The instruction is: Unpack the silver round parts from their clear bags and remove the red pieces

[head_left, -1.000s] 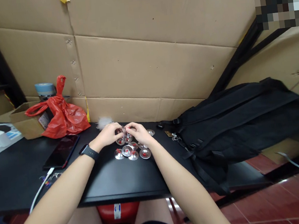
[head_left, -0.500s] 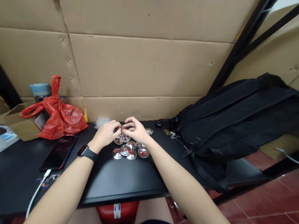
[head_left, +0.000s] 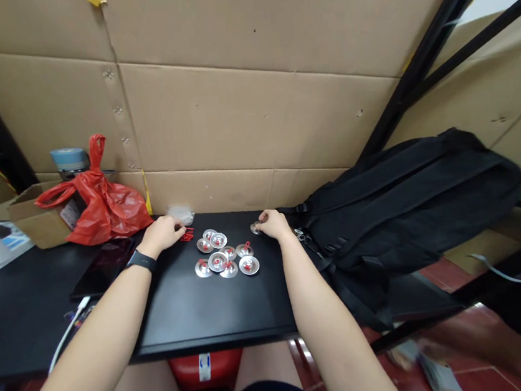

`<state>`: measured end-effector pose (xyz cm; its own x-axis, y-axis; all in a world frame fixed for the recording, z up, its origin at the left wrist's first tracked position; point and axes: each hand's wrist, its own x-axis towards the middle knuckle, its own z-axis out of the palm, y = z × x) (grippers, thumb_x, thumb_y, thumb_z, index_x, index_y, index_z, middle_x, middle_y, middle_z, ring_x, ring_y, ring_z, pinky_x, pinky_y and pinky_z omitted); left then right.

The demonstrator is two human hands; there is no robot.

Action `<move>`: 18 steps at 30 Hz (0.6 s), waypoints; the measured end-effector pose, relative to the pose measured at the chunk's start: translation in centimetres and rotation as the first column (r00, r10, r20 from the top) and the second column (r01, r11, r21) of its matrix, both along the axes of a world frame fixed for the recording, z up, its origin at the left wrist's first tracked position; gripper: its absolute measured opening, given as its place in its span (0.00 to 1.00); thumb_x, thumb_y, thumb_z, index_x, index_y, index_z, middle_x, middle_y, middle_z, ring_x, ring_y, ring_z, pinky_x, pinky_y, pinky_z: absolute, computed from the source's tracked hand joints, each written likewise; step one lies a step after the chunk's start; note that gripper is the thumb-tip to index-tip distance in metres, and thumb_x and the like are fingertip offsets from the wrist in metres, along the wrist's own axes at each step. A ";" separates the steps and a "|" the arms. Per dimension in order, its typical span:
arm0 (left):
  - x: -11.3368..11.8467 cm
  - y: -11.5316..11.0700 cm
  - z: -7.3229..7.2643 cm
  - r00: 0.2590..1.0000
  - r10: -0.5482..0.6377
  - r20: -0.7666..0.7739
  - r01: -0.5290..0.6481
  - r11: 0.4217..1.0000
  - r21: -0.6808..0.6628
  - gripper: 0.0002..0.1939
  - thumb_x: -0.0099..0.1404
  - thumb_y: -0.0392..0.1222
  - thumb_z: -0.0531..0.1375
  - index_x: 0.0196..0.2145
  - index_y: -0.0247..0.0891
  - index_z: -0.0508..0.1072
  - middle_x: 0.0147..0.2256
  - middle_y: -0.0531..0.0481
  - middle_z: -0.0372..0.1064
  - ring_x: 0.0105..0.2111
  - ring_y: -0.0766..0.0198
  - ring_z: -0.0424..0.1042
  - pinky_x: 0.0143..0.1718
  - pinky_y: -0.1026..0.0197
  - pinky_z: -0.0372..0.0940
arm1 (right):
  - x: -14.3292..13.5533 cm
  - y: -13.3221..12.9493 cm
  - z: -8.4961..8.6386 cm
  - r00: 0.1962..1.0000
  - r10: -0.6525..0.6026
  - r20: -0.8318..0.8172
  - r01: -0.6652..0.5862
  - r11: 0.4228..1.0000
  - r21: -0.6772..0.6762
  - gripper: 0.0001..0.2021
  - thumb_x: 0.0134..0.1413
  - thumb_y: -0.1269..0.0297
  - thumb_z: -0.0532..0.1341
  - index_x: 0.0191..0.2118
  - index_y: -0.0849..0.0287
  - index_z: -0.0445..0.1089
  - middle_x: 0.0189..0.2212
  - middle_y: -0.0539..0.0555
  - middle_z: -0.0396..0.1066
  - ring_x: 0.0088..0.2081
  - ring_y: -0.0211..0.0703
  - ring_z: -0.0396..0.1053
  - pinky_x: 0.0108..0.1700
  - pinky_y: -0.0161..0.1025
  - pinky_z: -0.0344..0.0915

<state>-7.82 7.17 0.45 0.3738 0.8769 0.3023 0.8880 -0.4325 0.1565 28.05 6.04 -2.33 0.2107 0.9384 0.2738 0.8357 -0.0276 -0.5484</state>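
Several silver discs [head_left: 249, 265] with red pieces in their middles lie grouped on the black table, some overlapping. To the left of them my left hand [head_left: 165, 233] has its fingers together at a small pile of red pieces [head_left: 188, 234]; its fingertips touch or hold one red piece. Over on the right, my right hand [head_left: 273, 224] pinches the edge of a separate silver disc [head_left: 255, 228], which its fingers partly cover. A clear plastic bag [head_left: 182, 215] lies behind my left hand, against the cardboard.
A black backpack [head_left: 412, 203] lies at the right. On the left are a red plastic bag [head_left: 106, 207], a cardboard box [head_left: 40, 217], a phone [head_left: 102, 270] with a white cable and a power strip [head_left: 2, 259]. A person's legs [head_left: 488, 339] show at the lower right.
My hands have moved apart from the middle, the left to the red pieces and the right to the separate disc. The grouped discs are now uncovered. A person's legs have appeared at the lower right.
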 end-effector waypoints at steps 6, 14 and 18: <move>0.4 -0.2 0.2 1.000 -0.002 -0.027 0.000 0.998 -0.056 0.14 0.62 0.46 0.56 0.34 0.42 0.81 0.37 0.44 0.79 0.38 0.54 0.76 0.38 0.61 0.65 | -0.2 0.3 -0.1 0.996 0.082 0.017 -0.080 0.992 -0.095 0.09 0.41 0.64 0.70 0.32 0.59 0.76 0.32 0.55 0.78 0.35 0.43 0.75 0.37 0.34 0.65; 0.4 -0.3 0.3 1.000 -0.026 -0.006 0.025 0.997 -0.075 0.11 0.62 0.45 0.57 0.32 0.42 0.80 0.35 0.46 0.79 0.35 0.55 0.76 0.35 0.61 0.63 | -0.5 0.0 0.3 0.992 0.115 0.047 -0.108 0.986 -0.127 0.12 0.39 0.68 0.72 0.35 0.58 0.78 0.34 0.55 0.79 0.38 0.46 0.76 0.40 0.35 0.66; 0.5 0.0 -0.1 0.993 -0.090 0.074 0.094 0.995 -0.044 0.11 0.62 0.44 0.57 0.30 0.41 0.79 0.33 0.47 0.78 0.33 0.57 0.75 0.35 0.62 0.63 | -2.1 -0.3 0.8 0.980 0.193 0.053 -0.191 0.981 -0.033 0.13 0.47 0.64 0.69 0.42 0.58 0.78 0.41 0.57 0.78 0.44 0.48 0.74 0.47 0.39 0.66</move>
